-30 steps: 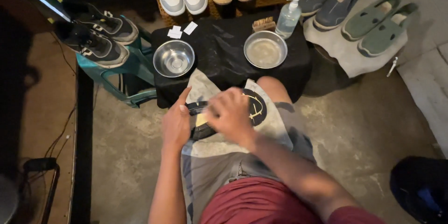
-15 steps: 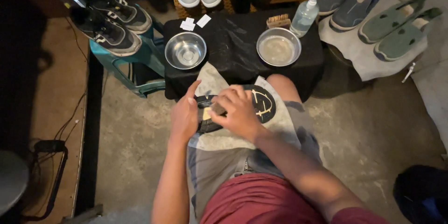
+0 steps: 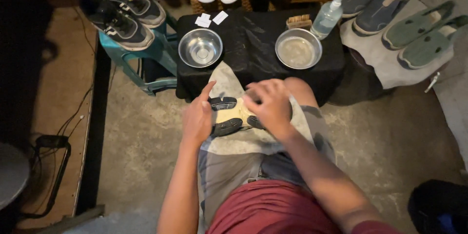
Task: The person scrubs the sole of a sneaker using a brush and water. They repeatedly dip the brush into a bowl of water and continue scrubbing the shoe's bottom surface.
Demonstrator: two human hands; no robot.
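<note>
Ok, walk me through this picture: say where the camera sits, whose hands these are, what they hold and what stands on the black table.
The picture comes from a camera worn on a person's head, looking down at their own lap and hands. No machine is involved. The left hand steadies a dark shoe with a pale patch lying on a cloth across the knees. The right hand presses down on the same shoe; whether it holds anything is hidden. In front stands a small black table with two metal bowls: an empty-looking one on the left, one on the right. Near that sit a brush and a clear pump bottle. Pairs of shoes lie around, including dark sneakers on a teal stool.
</note>
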